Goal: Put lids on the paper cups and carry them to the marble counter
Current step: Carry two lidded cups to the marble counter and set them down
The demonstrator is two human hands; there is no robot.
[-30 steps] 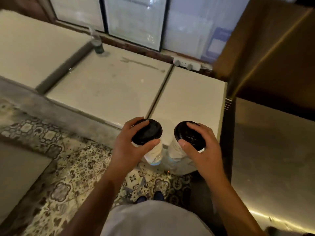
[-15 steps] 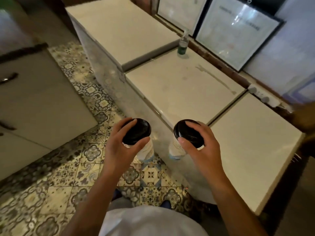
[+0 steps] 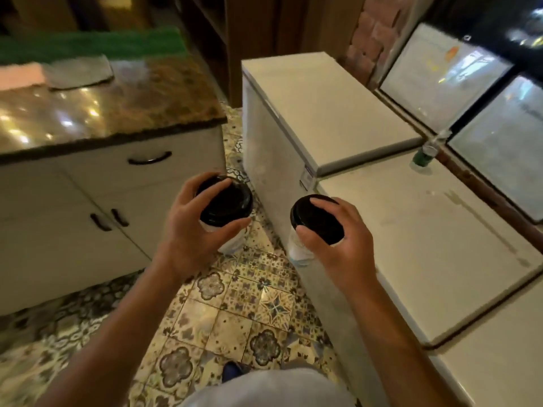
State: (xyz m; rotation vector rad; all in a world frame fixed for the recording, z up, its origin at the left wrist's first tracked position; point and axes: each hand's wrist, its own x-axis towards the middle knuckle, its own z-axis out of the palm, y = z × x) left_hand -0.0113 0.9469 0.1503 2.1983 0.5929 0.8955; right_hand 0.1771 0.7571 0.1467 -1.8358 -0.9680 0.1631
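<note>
Each hand, left hand (image 3: 188,230) and right hand (image 3: 340,245), grips a lidded paper cup above patterned floor (image 3: 235,312), the marble counter (image 3: 102,107) far left.

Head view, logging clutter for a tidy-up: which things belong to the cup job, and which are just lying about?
Job:
left cup with black lid, in left hand
right cup with black lid, in right hand
marble counter

Lying about:
green-labelled bottle on the chest freezer
grey cloth
framed boards

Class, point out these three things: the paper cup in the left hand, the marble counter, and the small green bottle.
Black-lidded white paper cup (image 3: 224,204), head view, lid top.
Glossy brown marble counter (image 3: 117,107), head view, bare top.
Small green bottle (image 3: 423,155), head view, body.
</note>
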